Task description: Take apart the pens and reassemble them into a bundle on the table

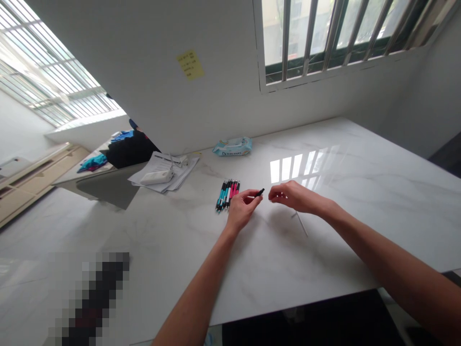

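Observation:
My left hand (243, 209) pinches a short black pen part (260, 192) between thumb and fingertips, holding it above the white marble table (173, 250). Just left of that hand lies a tight row of several mechanical pens (227, 194) with teal and pink barrels. My right hand (290, 197) hovers beside the black part, its fingers curled together with nothing visible in them. Below it, a thin translucent rod (301, 223) lies on the marble.
Papers (162, 173) with a white device (156, 177) on top lie beyond the pens. A wet-wipes packet (232, 146) sits by the wall. A black bag (129, 150) and blue cloth (93, 163) are at the far left. A pixelated dark object (90, 298) lies near the lower left.

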`<action>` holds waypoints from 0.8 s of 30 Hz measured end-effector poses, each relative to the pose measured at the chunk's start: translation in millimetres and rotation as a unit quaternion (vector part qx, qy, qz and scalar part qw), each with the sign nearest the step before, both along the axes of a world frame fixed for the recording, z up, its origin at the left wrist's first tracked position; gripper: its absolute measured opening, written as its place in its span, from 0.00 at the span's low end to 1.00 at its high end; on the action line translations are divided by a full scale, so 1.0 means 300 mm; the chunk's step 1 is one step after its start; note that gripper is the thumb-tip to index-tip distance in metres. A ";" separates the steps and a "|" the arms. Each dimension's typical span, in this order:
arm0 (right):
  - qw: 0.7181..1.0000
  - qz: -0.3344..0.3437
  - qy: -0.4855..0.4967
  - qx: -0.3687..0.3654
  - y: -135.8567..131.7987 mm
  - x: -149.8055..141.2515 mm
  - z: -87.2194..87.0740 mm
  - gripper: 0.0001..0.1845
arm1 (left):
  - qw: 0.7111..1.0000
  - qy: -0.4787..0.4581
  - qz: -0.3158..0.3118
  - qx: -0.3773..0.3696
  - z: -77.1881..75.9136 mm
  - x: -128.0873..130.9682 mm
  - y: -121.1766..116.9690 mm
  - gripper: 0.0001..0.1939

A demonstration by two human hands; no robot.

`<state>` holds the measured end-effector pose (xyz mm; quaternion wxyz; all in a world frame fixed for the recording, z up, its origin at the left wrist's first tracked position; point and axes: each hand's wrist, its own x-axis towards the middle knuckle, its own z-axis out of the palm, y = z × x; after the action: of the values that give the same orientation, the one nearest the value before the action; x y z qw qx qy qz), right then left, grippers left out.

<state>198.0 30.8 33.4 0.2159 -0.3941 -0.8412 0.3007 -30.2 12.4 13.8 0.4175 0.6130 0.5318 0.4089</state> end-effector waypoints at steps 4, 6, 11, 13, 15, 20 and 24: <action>0.987 -0.078 0.141 -0.006 0.029 0.012 -0.007 0.08 | 0.999 -0.023 -0.022 -0.023 0.007 0.009 -0.005 0.19; 0.980 -0.056 0.188 -0.039 0.031 0.008 -0.011 0.11 | 0.998 -0.029 -0.036 -0.032 0.009 0.013 -0.009 0.20; 0.982 -0.021 0.184 -0.049 0.014 -0.006 -0.002 0.10 | 0.997 -0.021 -0.065 -0.033 0.007 0.012 -0.013 0.21; 0.985 -0.027 0.169 -0.033 0.012 -0.003 0.004 0.09 | 0.997 -0.022 -0.064 -0.032 0.005 0.009 -0.012 0.21; 0.987 -0.036 0.156 -0.025 0.016 0.004 0.007 0.09 | 0.997 -0.026 -0.061 -0.031 0.005 0.007 -0.010 0.21; 0.986 -0.041 0.156 -0.030 0.027 0.010 0.000 0.12 | 0.996 -0.030 -0.073 -0.036 0.004 0.008 -0.011 0.22; 0.982 -0.026 0.182 -0.048 0.023 0.000 -0.005 0.12 | 0.996 -0.038 -0.076 -0.040 0.002 0.012 -0.014 0.22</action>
<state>198.0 37.7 31.9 0.3544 -0.3644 -0.7617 0.4017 -26.7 8.2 14.4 0.4915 0.6180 0.4834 0.3779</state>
